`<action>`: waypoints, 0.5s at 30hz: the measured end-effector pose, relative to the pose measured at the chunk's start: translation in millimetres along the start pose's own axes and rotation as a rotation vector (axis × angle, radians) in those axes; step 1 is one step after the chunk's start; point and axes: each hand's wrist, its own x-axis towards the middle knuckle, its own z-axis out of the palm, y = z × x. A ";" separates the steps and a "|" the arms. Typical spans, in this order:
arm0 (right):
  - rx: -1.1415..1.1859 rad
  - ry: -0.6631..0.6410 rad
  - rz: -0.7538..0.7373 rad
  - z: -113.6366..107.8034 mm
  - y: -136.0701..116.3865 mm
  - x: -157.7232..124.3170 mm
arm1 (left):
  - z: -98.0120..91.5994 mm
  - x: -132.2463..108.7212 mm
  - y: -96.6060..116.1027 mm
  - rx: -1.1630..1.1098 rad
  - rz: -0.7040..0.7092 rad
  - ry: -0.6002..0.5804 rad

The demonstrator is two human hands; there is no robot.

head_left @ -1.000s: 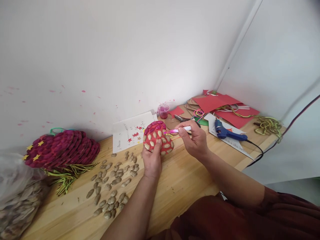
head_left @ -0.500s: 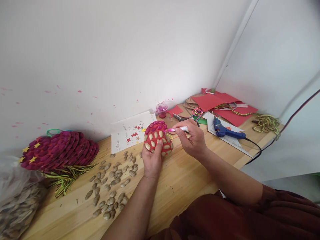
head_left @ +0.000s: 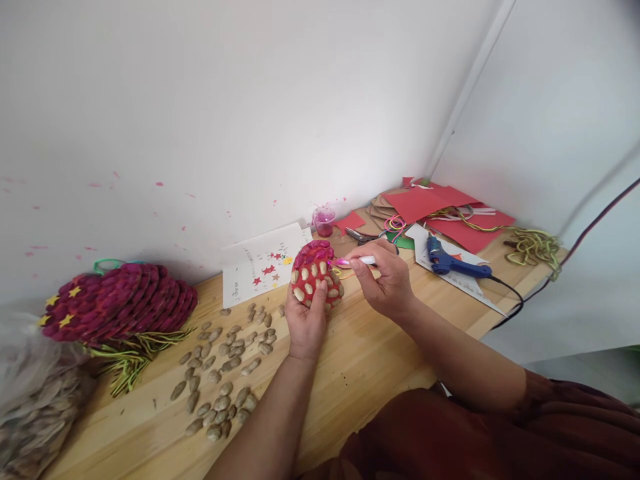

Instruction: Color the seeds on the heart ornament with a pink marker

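My left hand (head_left: pixel 305 320) grips a red disc (head_left: pixel 315 272) studded with pale seed shells, some painted magenta near its top. The disc is tilted up on the wooden table (head_left: pixel 360 363). My right hand (head_left: pixel 383 277) pinches a white brush (head_left: pixel 356 261) with a pink tip. That tip touches the disc's upper right edge. Loose seed shells (head_left: pixel 225 373) lie scattered on the table left of my left hand.
A stack of finished magenta discs (head_left: pixel 120 300) with green-yellow strands lies at the left, above a clear bag of shells (head_left: pixel 30 413). Behind are a white sheet with stars (head_left: pixel 260 263), a cup of pink paint (head_left: pixel 324 221), pliers (head_left: pixel 363 235), a blue glue gun (head_left: pixel 450 261), red paper (head_left: pixel 435 207).
The left hand has turned the disc more edge-on, so it looks narrower. The right hand with the brush has stayed at the disc's upper right.
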 end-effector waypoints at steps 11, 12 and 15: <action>-0.018 0.020 -0.013 -1.1 -2.0 0.8 | -2.5 -0.2 -2.2 0.063 0.066 -0.018; -0.015 0.020 -0.012 -1.2 -2.1 0.9 | -2.3 -0.3 -1.8 0.060 0.065 -0.017; -0.003 0.036 -0.012 -0.9 -1.9 1.0 | -2.0 -0.7 -0.7 0.045 0.058 -0.023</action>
